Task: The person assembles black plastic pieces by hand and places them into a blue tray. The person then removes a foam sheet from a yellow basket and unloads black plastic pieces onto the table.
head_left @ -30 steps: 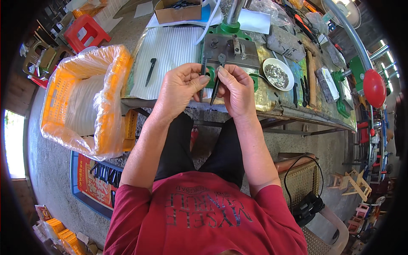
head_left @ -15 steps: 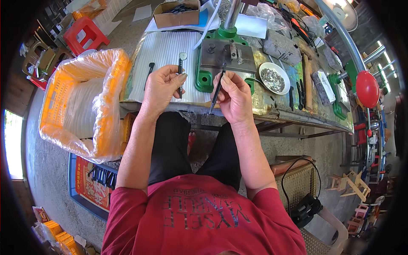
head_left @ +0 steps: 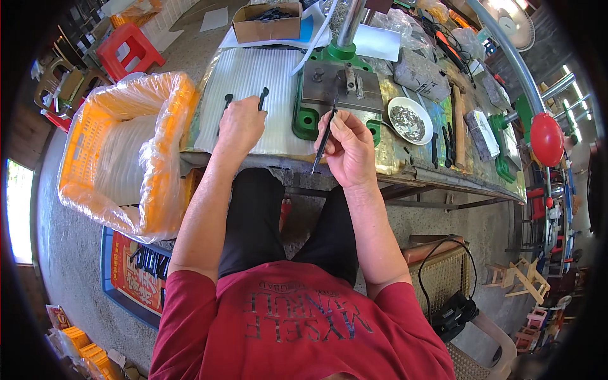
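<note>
My left hand (head_left: 242, 125) is closed, back up, low over the white ribbed foam sheet (head_left: 247, 73). Beside its fingers juts the head of a slim black round-headed piece (head_left: 263, 97); the hand hides the rest. A second black piece of like shape (head_left: 228, 100) lies on the sheet, partly behind that hand. In front of the green-based bench press (head_left: 306, 119), my right hand (head_left: 348, 142) pinches a slender black pointed tool (head_left: 323, 140), held tilted with its thin tip toward me. Whether that tool has one leg or two I cannot tell.
Right of the press stands a white bowl (head_left: 423, 135) of small metal parts. Beyond it lie black tools (head_left: 449, 142) and a wooden-handled hammer (head_left: 459, 126). A cardboard box (head_left: 266, 28) sits at the back; a plastic-lined orange crate (head_left: 168, 95) stands left of the table.
My left hand has turned palm-down and moved slightly left and down onto the foam sheet with the black round-headed piece. The right hand has stayed nearly still with its tool.
</note>
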The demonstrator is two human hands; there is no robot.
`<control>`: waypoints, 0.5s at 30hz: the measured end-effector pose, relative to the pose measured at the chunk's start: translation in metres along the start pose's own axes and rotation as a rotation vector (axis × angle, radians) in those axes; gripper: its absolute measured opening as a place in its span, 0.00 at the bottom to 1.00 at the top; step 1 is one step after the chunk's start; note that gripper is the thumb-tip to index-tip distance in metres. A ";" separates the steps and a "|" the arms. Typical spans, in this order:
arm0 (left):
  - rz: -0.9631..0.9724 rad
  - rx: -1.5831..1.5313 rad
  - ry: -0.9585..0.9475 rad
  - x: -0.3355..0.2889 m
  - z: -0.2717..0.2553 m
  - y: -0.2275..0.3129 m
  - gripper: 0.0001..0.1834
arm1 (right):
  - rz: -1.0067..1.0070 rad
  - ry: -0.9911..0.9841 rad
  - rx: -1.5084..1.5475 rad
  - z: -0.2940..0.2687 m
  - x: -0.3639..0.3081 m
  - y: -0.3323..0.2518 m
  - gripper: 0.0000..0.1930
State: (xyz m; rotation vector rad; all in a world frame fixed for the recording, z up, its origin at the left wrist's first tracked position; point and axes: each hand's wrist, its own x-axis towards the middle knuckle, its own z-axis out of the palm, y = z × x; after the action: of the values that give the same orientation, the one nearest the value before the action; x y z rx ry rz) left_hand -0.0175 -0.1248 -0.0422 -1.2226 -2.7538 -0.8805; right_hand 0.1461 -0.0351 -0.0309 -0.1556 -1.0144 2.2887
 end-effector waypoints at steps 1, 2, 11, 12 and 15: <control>-0.023 0.041 -0.046 0.001 0.001 0.000 0.13 | -0.004 -0.004 0.001 0.000 0.000 0.000 0.05; -0.024 0.041 -0.046 0.002 0.001 0.000 0.13 | -0.003 -0.004 0.000 0.000 -0.001 0.000 0.05; -0.073 0.103 -0.091 0.001 0.000 0.004 0.14 | -0.006 -0.034 0.035 -0.004 -0.001 0.001 0.05; -0.063 0.097 -0.048 -0.001 -0.001 0.005 0.14 | -0.011 -0.036 0.025 -0.003 -0.001 0.001 0.05; 0.009 0.090 0.110 -0.006 0.000 0.003 0.13 | -0.013 -0.033 0.011 -0.002 -0.001 0.001 0.05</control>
State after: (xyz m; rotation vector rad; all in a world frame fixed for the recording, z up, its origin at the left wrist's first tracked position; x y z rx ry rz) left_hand -0.0106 -0.1274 -0.0419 -1.1347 -2.6679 -0.7880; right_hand 0.1474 -0.0351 -0.0331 -0.1066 -1.0161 2.2922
